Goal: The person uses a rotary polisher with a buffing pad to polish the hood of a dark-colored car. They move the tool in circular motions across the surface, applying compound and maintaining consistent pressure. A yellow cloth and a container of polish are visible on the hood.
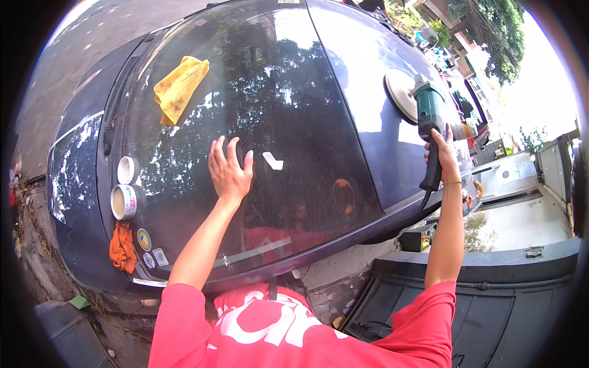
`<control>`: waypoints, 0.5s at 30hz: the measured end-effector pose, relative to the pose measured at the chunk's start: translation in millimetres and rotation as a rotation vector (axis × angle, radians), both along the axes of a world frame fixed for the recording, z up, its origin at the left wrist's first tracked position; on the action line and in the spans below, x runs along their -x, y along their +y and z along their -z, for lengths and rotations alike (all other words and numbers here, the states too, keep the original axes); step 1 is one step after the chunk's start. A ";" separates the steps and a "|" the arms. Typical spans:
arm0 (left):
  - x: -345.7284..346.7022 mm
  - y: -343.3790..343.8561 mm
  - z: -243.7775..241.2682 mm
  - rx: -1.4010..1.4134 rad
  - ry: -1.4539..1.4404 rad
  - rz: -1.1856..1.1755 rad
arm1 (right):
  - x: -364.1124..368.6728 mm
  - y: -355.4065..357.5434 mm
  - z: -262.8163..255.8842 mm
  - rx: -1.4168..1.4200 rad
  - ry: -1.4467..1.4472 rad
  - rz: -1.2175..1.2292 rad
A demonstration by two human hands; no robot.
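My right hand (444, 154) is closed around the black rear handle of a green and black electric polisher (430, 108). The polisher's round pale pad (401, 95) is at the dark blue car roof (395, 161); I cannot tell if it presses on it. My left hand (232, 172) is spread, fingers apart, over the car windshield (294, 198), holding nothing; whether it touches the glass is unclear. A bent white scrap (273, 161) lies to its right. Further up the windshield lies a yellow cloth (181, 90) with dark smudges.
At the windshield's lower edge stand an open round tin (124, 202) of pale paste and a white lid (126, 170), beside an orange cloth (122, 248). The polisher's cord (425, 200) hangs over the roof edge. A dark metal gate (437, 317) stands behind me at the right.
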State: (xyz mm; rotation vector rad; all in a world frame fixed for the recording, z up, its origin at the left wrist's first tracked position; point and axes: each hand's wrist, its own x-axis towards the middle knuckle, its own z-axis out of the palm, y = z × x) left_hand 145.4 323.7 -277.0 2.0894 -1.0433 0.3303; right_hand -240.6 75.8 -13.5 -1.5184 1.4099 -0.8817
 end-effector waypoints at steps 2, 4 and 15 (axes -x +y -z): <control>-0.3 -1.2 2.5 -0.003 0.001 0.004 | -20.3 15.2 4.2 0.020 0.066 -0.026; -2.7 -1.3 3.1 -0.002 -0.005 -0.011 | -48.1 29.3 6.1 0.059 0.122 -0.099; -1.9 0.2 -0.3 -0.006 0.041 -0.009 | -112.5 29.8 9.6 0.164 0.199 -0.222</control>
